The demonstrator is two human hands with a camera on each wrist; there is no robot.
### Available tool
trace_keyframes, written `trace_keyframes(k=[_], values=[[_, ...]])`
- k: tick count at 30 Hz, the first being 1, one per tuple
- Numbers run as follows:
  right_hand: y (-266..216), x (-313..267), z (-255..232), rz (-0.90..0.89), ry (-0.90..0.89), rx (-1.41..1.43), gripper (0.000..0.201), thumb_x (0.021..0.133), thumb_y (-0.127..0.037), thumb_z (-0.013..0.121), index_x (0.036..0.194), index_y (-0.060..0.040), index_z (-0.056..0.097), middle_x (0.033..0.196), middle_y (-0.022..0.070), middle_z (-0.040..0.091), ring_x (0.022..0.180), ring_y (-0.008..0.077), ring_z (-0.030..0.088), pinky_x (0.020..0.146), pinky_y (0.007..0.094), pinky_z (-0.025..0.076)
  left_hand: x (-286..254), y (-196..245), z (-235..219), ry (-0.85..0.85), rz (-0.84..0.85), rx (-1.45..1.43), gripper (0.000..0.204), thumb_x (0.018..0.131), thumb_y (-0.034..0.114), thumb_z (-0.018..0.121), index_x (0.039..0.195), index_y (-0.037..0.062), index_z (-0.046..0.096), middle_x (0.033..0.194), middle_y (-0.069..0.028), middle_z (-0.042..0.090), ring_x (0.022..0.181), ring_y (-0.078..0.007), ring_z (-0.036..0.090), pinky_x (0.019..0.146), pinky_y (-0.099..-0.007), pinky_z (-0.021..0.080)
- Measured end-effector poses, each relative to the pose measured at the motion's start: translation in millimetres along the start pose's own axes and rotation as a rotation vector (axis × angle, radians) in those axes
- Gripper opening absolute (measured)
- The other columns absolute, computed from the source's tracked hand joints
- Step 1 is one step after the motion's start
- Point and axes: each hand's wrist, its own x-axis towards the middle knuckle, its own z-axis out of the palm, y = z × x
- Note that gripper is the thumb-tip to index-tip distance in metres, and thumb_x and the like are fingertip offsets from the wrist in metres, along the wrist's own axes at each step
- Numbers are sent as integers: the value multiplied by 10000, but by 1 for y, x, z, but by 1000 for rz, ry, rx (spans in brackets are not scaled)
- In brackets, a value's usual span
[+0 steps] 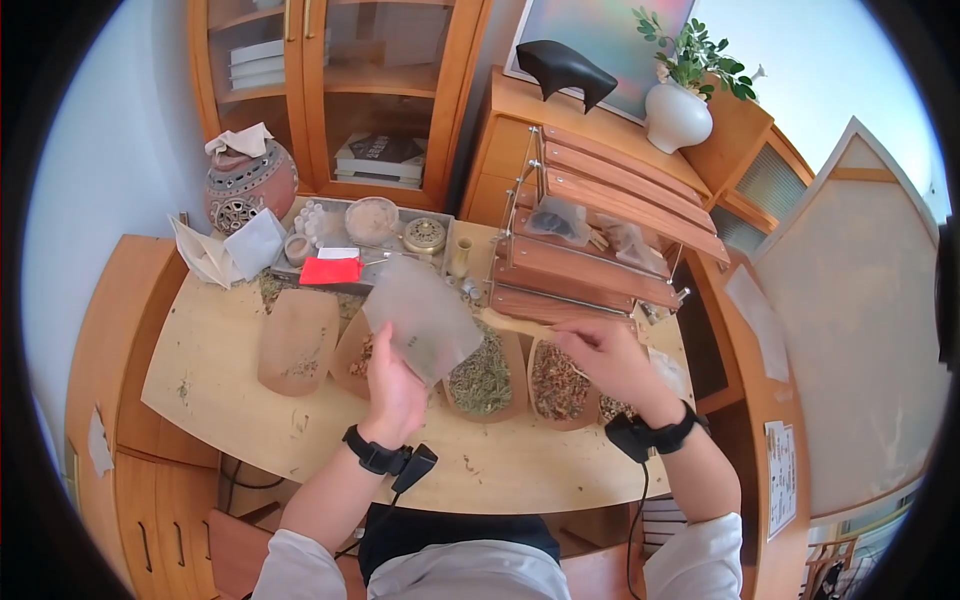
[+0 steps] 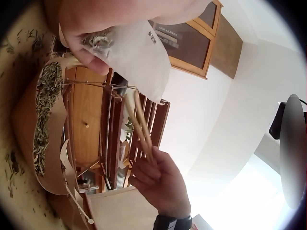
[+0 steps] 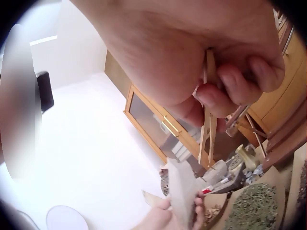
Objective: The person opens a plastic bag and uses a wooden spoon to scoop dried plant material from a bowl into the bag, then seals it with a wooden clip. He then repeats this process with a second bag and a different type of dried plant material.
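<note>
My left hand point(image 1: 395, 392) grips a pale translucent bag point(image 1: 420, 315) by its lower edge, above the desk. Some dried herbs point(image 2: 100, 42) show inside the bag, near the fingers. Wooden tweezers point(image 3: 207, 132) sit in my right hand point(image 1: 612, 362), pinched between curled fingers and thumb. Their tips point left toward the bag and stand apart from each other. Beneath the tweezers lies an open brown paper tray of green dried herbs point(image 1: 482, 380). Just below my right hand is another tray, with a reddish-brown herb mix point(image 1: 560, 388).
Further left on the desk point(image 1: 440, 470) stand more paper trays, one with few scraps point(image 1: 298, 345). Behind them a grey tray point(image 1: 440, 225) bears jars, vials and a red packet point(image 1: 332, 271). A wooden tiered rack point(image 1: 600, 255) rises at the back right. Herb crumbs dot the desk.
</note>
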Motion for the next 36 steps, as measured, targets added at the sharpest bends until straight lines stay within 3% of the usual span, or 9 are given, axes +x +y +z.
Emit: trace_keyframes(k=[2, 5, 11, 14, 18, 21, 24, 36], values=[[11, 5, 21, -108, 14, -221, 239, 938, -217, 620, 1056, -39, 727, 833, 157, 729, 764, 267, 718, 711, 339, 560, 0, 0, -2, 26, 20, -21, 501, 1036, 383, 410, 1442, 88, 401, 1428, -64, 492, 1308, -231, 471, 1111, -415, 357], [6, 12, 51, -195, 37, -443, 214, 907, -247, 654, 1019, -85, 738, 799, 156, 696, 729, 318, 681, 681, 405, 545, 2, 0, -4, 25, 37, -9, 503, 1027, 402, 432, 1427, 96, 414, 1419, -53, 494, 1305, -229, 473, 1108, -417, 359], [12, 13, 66, -223, 8, -679, 189, 885, -254, 604, 833, -116, 721, 703, 118, 669, 670, 333, 669, 622, 458, 535, 3, -1, -4, 37, 61, 47, 501, 1023, 402, 443, 1425, 104, 414, 1423, -42, 485, 1305, -227, 472, 1104, -427, 362], [18, 9, 47, -253, 10, -653, 188, 881, -254, 608, 861, -120, 737, 736, 125, 686, 678, 339, 673, 634, 451, 542, -1, 1, 3, 55, 48, 27, 494, 1030, 381, 440, 1430, 94, 411, 1408, -49, 499, 1295, -225, 478, 1106, -420, 363], [6, 21, 22, -67, -2, -544, 216, 883, -253, 601, 929, -113, 759, 866, 145, 716, 813, 338, 684, 722, 435, 554, -1, 1, 1, 15, 35, 3, 491, 1032, 373, 441, 1432, 90, 411, 1393, -51, 509, 1290, -228, 481, 1105, -418, 366], [22, 33, 24, -102, 6, -472, 220, 881, -266, 609, 942, -117, 760, 879, 148, 716, 846, 342, 680, 750, 437, 550, 0, 1, 2, 8, 15, 0, 490, 1033, 374, 435, 1431, 90, 413, 1397, -52, 508, 1290, -225, 481, 1102, -416, 371], [31, 34, 27, -67, -104, -503, 229, 881, -290, 617, 959, -129, 761, 882, 143, 717, 842, 349, 680, 761, 441, 547, -1, 3, 5, 13, 1, 0, 490, 1035, 376, 426, 1432, 90, 411, 1404, -54, 503, 1294, -224, 479, 1104, -414, 368], [22, 25, 7, 181, -139, -495, 285, 885, -318, 602, 908, -79, 756, 851, 183, 704, 817, 384, 668, 762, 441, 541, 0, -1, 1, 12, 29, 80, 507, 1028, 401, 440, 1427, 87, 419, 1416, -49, 502, 1298, -216, 480, 1093, -404, 370]])
